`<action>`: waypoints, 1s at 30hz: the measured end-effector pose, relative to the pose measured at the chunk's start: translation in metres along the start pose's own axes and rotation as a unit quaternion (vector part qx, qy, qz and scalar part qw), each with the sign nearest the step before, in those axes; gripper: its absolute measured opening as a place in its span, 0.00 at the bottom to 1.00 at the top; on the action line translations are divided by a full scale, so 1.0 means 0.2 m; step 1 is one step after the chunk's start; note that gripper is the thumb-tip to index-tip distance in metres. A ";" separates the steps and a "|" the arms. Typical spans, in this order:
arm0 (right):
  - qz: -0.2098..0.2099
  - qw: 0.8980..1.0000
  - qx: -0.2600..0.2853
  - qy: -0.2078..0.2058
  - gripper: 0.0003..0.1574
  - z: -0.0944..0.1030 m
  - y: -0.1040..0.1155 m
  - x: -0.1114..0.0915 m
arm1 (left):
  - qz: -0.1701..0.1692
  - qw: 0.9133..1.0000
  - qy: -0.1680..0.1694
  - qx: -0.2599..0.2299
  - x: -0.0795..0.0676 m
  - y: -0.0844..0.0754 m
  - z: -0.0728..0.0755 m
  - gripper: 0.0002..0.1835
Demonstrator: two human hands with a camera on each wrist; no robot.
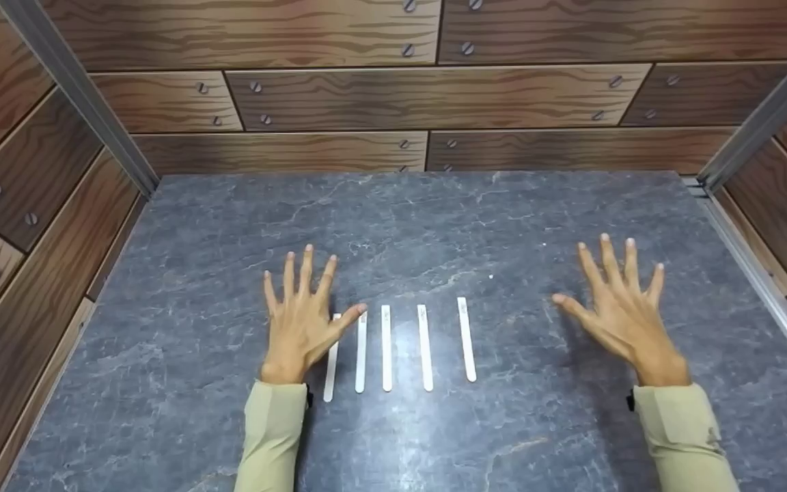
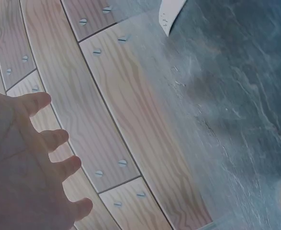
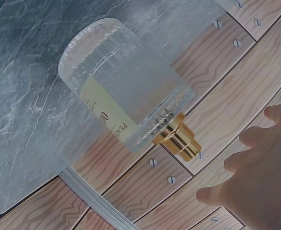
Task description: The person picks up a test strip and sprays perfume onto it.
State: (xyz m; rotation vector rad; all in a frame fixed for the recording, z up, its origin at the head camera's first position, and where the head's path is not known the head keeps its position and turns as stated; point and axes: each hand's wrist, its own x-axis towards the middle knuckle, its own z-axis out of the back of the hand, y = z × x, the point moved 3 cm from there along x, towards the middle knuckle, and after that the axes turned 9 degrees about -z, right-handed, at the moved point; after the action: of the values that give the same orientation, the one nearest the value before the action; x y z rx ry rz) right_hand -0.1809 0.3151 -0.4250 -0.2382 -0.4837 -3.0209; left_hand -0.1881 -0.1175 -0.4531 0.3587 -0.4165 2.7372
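Observation:
Several slim white strips with small dark marks at their far ends lie side by side on the table, such as the middle strip (image 1: pixel 387 348) and the rightmost strip (image 1: pixel 466 339). My left hand (image 1: pixel 300 328) is spread flat, palm down, its thumb overlapping the tops of the two leftmost strips in the head view. One white strip's end (image 2: pixel 170 15) shows at the top of the left wrist view. Fingers apart and holding nothing, my right hand (image 1: pixel 622 321) is out to the right. Ahead of it in the right wrist view is a clear glass perfume bottle (image 3: pixel 126 86) with a gold spray neck and pale label; the head view does not show it.
The dark grey marbled tabletop (image 1: pixel 400 232) is enclosed by wood-patterned panels (image 1: pixel 427 99) at the back and both sides. Metal posts stand at the back corners, and a metal rail (image 1: pixel 762 280) runs along the right edge. Tiny white specks dot the tabletop.

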 end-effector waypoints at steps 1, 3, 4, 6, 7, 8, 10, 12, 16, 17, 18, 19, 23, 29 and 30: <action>0.002 1.000 0.000 -0.002 0.55 0.00 0.00 0.00 | -0.003 1.000 -0.006 0.004 0.00 0.00 0.00 0.49; 0.004 1.000 0.000 -0.011 0.53 0.00 0.00 0.01 | -0.012 1.000 -0.020 0.011 0.00 -0.01 0.00 0.48; 0.004 1.000 0.000 -0.019 0.52 0.00 0.00 0.01 | -0.019 0.999 -0.027 0.013 0.00 -0.02 -0.01 0.47; 0.007 0.999 -0.002 -0.046 0.51 0.01 0.00 0.01 | -0.034 0.998 -0.045 0.013 0.00 -0.04 -0.01 0.45; 0.011 0.998 -0.002 -0.063 0.49 0.01 0.00 0.01 | -0.040 0.998 -0.053 0.012 0.01 -0.05 -0.02 0.44; 0.015 0.997 -0.002 -0.082 0.47 0.02 0.00 0.01 | -0.046 0.997 -0.060 0.009 0.01 -0.07 -0.02 0.43; 0.027 0.992 0.000 -0.120 0.42 0.03 0.00 0.01 | -0.053 0.996 -0.076 0.001 0.01 -0.09 -0.03 0.42; 0.041 0.988 0.004 -0.151 0.38 0.04 0.00 0.01 | -0.055 0.995 -0.086 -0.008 0.01 -0.11 -0.04 0.40; 0.065 0.980 0.013 -0.187 0.35 0.05 -0.01 0.00 | -0.059 0.993 -0.100 -0.032 0.02 -0.15 -0.06 0.37; 0.069 0.979 0.013 -0.191 0.35 0.05 -0.01 -0.01 | -0.060 0.992 -0.102 -0.039 0.02 -0.16 -0.06 0.37; 0.073 0.978 0.011 -0.194 0.35 0.05 -0.02 -0.01 | -0.061 0.992 -0.103 -0.045 0.02 -0.17 -0.07 0.36; 0.077 0.977 0.009 -0.196 0.35 0.05 -0.02 -0.01 | -0.062 0.991 -0.104 -0.052 0.02 -0.18 -0.08 0.35; 0.081 0.977 0.003 -0.197 0.36 0.06 -0.04 -0.02 | -0.063 0.990 -0.105 -0.074 0.02 -0.22 -0.11 0.33; 0.077 0.978 0.001 -0.196 0.36 0.06 -0.07 -0.04 | -0.059 0.988 -0.088 -0.110 0.02 -0.28 -0.15 0.33; 0.077 0.977 0.000 -0.197 0.36 0.06 -0.07 -0.04 | -0.059 0.988 -0.086 -0.114 0.02 -0.29 -0.15 0.33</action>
State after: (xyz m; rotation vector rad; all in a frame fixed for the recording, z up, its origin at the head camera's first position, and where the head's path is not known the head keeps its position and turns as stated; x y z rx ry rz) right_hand -0.1722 0.3332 -0.4186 -0.8425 -0.4651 -2.8204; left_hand -0.1753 -0.0544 -0.4666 0.5422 -0.7230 2.5198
